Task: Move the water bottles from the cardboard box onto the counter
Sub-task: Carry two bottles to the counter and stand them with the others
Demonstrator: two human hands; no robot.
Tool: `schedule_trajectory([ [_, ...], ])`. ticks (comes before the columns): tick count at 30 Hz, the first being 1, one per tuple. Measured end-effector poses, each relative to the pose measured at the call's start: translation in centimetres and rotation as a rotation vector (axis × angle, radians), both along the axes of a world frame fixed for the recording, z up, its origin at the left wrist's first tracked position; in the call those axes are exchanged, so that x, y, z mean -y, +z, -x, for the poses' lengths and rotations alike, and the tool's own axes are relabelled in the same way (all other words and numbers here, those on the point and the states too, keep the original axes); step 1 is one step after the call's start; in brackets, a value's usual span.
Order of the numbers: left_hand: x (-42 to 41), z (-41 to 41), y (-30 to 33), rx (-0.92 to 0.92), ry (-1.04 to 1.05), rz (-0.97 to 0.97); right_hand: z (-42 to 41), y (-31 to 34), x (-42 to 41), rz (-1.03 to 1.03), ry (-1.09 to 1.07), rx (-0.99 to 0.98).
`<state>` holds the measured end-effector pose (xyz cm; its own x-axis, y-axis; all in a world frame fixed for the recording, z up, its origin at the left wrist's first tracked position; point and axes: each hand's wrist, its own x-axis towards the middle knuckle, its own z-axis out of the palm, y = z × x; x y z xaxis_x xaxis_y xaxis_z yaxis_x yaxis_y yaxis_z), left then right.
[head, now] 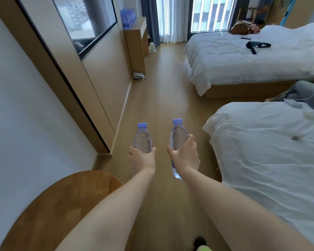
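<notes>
The left hand (142,158) is wrapped around one water bottle (142,139) and the right hand (186,156) around another (178,136), both carried above the floor, where a loosened grasp could let either be dropped before the far table (137,24) is reached.

L hand (142,157) hiding lower half of left bottle (142,139); far bottles (128,17) on counter (136,26) blurring, uncountable.

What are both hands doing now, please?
Left hand: holding a water bottle.
Right hand: holding a second water bottle.
</notes>
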<state>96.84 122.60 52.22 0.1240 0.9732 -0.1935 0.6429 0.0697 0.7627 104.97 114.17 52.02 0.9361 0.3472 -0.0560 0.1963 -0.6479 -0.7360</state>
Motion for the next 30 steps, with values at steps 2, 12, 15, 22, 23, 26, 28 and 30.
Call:
schedule_trajectory([
  [2,-2.6,-3.7,-0.6,-0.004,0.021,0.032,-4.1,-0.6,-2.8,0.006,0.011,0.002],
  [12,-15.7,-27.1,0.5,0.045,0.100,0.091,-28.3,0.2,-17.4,-0.029,0.078,-0.001],
  [15,-19.4,-33.4,1.9,0.085,0.106,0.083,-34.4,1.5,-21.2,-0.026,0.086,-0.031],
  [22,-30.6,-46.8,1.7,0.097,0.095,0.062,-48.2,0.8,-31.0,-0.016,0.101,-0.021],
  [23,-32.5,-48.7,1.4,0.080,0.095,0.058,-50.2,0.5,-32.7,-0.007,0.099,-0.016],
  [26,-38.9,-54.4,0.3,0.074,0.123,0.067,-56.4,-0.4,-38.5,0.016,0.100,0.004],
  [28,-43.6,-58.6,-0.2,0.080,0.164,0.076,-60.4,-0.6,-42.5,0.038,0.103,0.013],
  [30,-48.0,-63.2,-0.2,0.075,0.170,0.080,-64.5,-0.5,-46.4,0.051,0.095,0.023],
])
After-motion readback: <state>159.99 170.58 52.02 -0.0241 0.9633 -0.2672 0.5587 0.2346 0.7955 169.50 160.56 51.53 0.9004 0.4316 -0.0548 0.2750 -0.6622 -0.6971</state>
